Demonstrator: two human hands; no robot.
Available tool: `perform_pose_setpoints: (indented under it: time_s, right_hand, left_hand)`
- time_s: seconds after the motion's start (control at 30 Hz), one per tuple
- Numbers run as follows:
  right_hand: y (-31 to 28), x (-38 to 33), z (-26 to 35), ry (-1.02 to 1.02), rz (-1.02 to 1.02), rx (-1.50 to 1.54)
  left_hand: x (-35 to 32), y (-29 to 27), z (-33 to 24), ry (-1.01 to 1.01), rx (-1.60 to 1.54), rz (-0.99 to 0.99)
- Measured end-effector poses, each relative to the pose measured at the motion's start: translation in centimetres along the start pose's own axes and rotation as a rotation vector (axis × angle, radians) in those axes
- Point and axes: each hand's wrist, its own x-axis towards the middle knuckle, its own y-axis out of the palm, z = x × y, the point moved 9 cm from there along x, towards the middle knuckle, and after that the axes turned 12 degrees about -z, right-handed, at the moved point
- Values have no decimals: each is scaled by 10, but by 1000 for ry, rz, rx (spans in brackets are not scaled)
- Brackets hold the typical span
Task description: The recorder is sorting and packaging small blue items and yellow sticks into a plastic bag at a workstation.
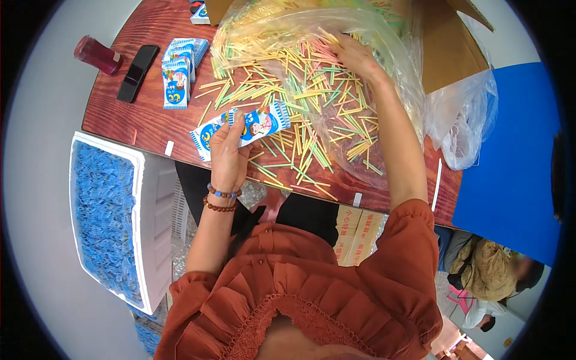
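I saw the left hand [227, 153] pinching a blue-and-white packet [243, 129] by its long edge above the wooden table [150, 120]; the right hand [355, 55], fingers curled, raked the pile of coloured sticks [300, 90]; both looked light, the sticks brittle, best gripped mid-length.

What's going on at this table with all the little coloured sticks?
A person sits at a wooden table. The left hand holds a long blue-and-white packet. The right hand reaches into a heap of thin coloured sticks spilling from a clear plastic bag. More packets are stacked beside a phone.
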Motion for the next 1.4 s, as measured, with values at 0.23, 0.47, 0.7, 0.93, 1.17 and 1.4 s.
perform_pose_setpoints:
  time_s: [0.23, 0.47, 0.7, 0.93, 1.17, 1.4]
  right_hand:
    - [-4, -27, -8, 73, 169, 164]
    - [-9, -57, -27, 394, -179, 1305]
    - [-48, -93, 41, 414, -247, 1683]
    - [-90, -118, 95, 179, -456, 1635]
    - [-75, -119, 114, 133, -376, 1472]
    - [-66, -120, 133, 153, -435, 1389]
  left_hand:
    - [1, 6, 4, -40, -40, 79]
    - [3, 46, 21, -107, -130, 95]
    - [4, 61, 31, -89, -141, 87]
    - [2, 66, 29, -7, -136, 101]
    - [-6, 67, 19, 49, -124, 101]
    - [-8, 69, 13, 85, -249, 130]
